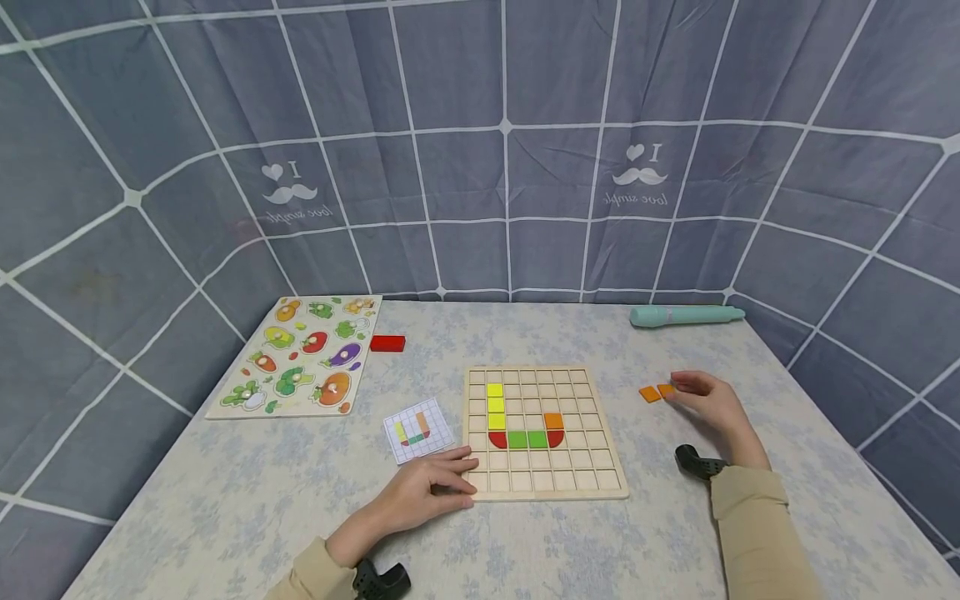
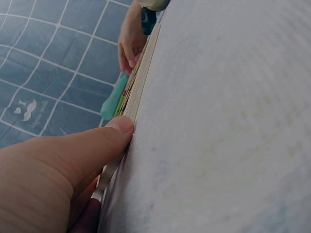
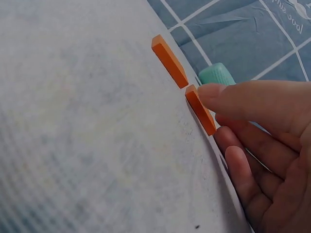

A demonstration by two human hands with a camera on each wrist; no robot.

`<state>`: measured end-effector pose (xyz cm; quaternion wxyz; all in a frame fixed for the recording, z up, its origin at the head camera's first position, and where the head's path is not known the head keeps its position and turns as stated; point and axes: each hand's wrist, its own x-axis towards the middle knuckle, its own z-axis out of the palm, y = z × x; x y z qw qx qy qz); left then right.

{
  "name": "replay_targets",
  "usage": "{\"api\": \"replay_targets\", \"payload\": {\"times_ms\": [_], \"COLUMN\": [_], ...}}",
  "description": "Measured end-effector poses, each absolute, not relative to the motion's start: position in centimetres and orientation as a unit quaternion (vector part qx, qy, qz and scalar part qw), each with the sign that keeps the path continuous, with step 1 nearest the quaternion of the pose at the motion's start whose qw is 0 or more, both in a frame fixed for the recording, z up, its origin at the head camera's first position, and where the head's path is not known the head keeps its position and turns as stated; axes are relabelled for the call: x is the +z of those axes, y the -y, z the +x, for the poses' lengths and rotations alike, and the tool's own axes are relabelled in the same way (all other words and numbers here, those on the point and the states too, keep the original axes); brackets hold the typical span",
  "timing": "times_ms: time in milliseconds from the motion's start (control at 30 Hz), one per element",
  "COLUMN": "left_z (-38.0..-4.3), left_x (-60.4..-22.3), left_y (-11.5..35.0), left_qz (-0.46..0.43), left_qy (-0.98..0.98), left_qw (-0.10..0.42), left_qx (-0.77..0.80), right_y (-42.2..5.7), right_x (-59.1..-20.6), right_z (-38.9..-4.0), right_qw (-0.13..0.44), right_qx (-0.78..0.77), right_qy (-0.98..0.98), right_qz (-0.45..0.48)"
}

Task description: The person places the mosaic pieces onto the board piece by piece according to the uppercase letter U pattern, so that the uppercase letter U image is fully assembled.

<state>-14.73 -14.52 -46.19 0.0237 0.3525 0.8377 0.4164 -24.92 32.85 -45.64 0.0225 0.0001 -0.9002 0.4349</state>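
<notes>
A wooden grid board (image 1: 521, 482) lies mid-table with yellow tiles (image 1: 496, 406) in a column, green tiles (image 1: 527, 439) between two red rounded tiles (image 1: 498, 439), and one orange tile (image 1: 552, 421) at right. My left hand (image 1: 420, 493) rests at the board's left edge, fingers fairly straight; its thumb (image 2: 121, 125) touches the side. To the right of the board, my right hand (image 1: 712, 408) pinches a loose orange square tile (image 3: 199, 109) on the table, thumb at one end and fingers at the other. Beside it lies a second orange tile (image 3: 169, 60).
Left of the board is a pattern card (image 1: 411, 419) with a coloured figure. A vegetable puzzle board (image 1: 300, 337) stands farther left, with a red block (image 1: 387, 343) by its edge. The teal tube-shaped object (image 1: 686, 315) lies at the back right.
</notes>
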Motion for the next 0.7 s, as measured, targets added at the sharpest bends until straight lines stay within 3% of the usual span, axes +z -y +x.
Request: {"api": "replay_targets", "payload": {"times_ms": [700], "left_z": [-14.72], "left_x": [-46.19], "left_y": [14.49], "left_qz": [0.349], "left_qy": [-0.838], "left_qw": [0.030], "left_qx": [0.418], "right_y": [-32.91], "right_x": [-45.93], "right_z": [-25.11], "right_qw": [0.041], "right_qx": [0.391], "right_qy": [0.919], "right_qz": [0.014]}}
